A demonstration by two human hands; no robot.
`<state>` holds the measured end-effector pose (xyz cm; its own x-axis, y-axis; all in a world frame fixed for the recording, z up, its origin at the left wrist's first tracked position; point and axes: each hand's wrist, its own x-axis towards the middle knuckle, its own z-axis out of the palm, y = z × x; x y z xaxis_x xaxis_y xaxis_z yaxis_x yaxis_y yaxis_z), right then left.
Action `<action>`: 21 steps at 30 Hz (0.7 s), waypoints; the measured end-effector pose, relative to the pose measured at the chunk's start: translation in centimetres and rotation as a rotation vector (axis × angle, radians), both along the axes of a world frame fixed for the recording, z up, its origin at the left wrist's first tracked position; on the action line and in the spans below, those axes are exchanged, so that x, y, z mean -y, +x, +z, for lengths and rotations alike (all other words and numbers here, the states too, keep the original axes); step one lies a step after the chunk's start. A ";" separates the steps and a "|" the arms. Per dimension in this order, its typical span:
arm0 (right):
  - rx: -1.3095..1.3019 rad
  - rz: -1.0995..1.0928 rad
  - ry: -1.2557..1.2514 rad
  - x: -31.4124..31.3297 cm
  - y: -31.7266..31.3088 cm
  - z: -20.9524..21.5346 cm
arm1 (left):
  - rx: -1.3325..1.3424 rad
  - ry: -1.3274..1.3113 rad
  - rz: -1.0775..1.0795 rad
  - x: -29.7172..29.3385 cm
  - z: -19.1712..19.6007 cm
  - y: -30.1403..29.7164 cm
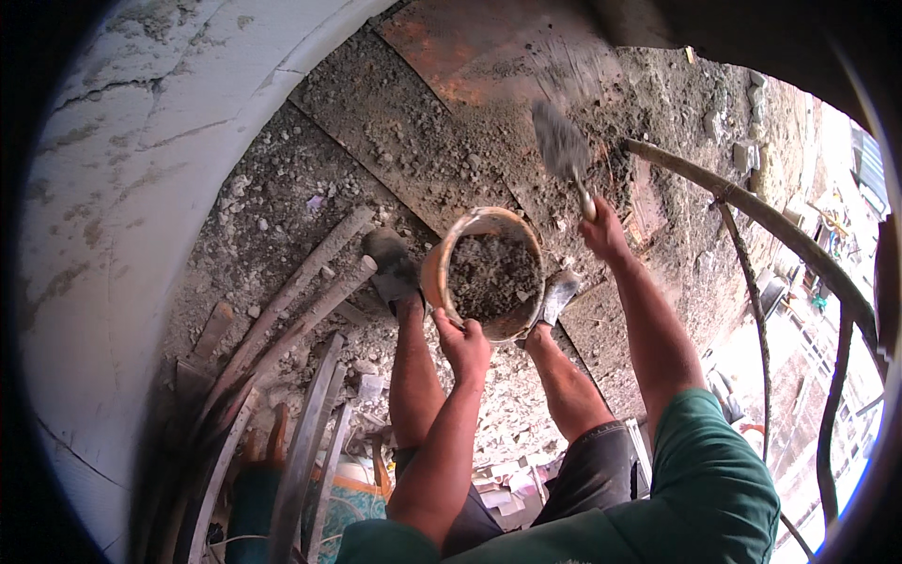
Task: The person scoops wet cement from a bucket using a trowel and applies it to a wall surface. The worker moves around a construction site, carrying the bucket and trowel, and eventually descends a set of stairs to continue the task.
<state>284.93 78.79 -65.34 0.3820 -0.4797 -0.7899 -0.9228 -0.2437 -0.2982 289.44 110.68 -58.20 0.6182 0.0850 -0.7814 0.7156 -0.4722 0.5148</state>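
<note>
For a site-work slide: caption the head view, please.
Left hand grips an orange bucket of mortar; right hand raises a trowel.

A cracked whitish wall (pixel 141 169) curves along the left. The floor (pixel 310 188) is grey rubble and dust, with rusty sheets (pixel 489 47) above. Wooden poles (pixel 291 301) lie left; bent poles (pixel 770 226) rail the bright, sunlit right edge.

No packages, labels, signs (or screens) visible
</note>
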 end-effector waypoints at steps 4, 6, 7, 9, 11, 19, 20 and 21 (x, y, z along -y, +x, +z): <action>-0.173 0.189 0.018 -2.3 -9.7 1.2 | 0.062 -0.059 0.176 -1.3 1.5 1.6; -0.078 0.156 -0.015 -5.5 -12.0 0.0 | 0.090 -0.067 0.296 -2.1 2.3 2.9; 0.033 0.119 -0.076 -7.3 -12.4 -0.7 | 0.146 -0.093 0.344 -2.4 2.5 3.5; -0.101 0.084 -0.089 -10.4 -10.9 -2.6 | 0.245 -0.101 0.369 -3.1 3.1 4.9; -0.052 -0.114 -0.045 -14.2 -6.9 -4.5 | 0.297 -0.073 0.492 -4.0 3.4 6.9; 0.026 0.213 0.133 -23.6 5.3 -4.9 | 0.555 -0.038 0.641 -7.5 6.2 12.5; -0.037 0.069 0.076 -23.0 4.5 -4.4 | 0.567 -0.034 0.664 -7.7 6.3 12.8; -0.025 -0.078 0.023 -22.2 3.4 -4.2 | 0.594 -0.019 0.655 -8.0 6.3 13.2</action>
